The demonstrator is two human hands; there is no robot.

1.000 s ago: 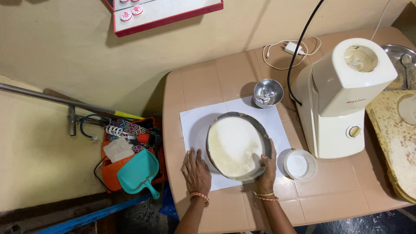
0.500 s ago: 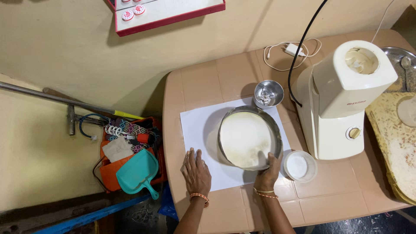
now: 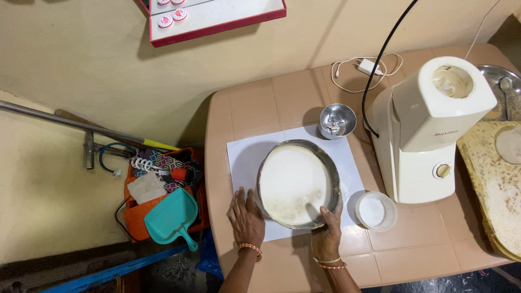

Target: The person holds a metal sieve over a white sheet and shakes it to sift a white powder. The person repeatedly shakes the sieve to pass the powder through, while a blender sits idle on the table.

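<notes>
The right hand (image 3: 326,234) grips the near rim of a round metal sieve (image 3: 297,183), thumb hooked over the edge at about 5 o'clock on the ring. The sieve holds white flour and sits over a white paper sheet (image 3: 244,157), just right of the sheet's middle; whether it rests on the paper or is lifted a little cannot be told. The left hand (image 3: 246,218) lies open and flat, palm down, fingers spread, pressing the sheet's near left corner at 8 o'clock from the sieve, just beside its rim. Both wrists wear bangles.

All this is on a tan tiled table (image 3: 255,103). At 1 o'clock from the sieve, touching the sheet's far edge, stands a small steel jar (image 3: 336,120) with blades inside. At 3 o'clock stands a cream mixer grinder (image 3: 429,130), its black cord (image 3: 380,54) running up and away. A white round bowl (image 3: 375,210) of white powder sits at 4 o'clock, near the right hand. A white charger and cable (image 3: 363,68) lie at the table's far edge.

On the floor at 9 o'clock, well apart, an orange crate (image 3: 142,217) holds a teal dustpan (image 3: 171,217) and odds and ends
</notes>
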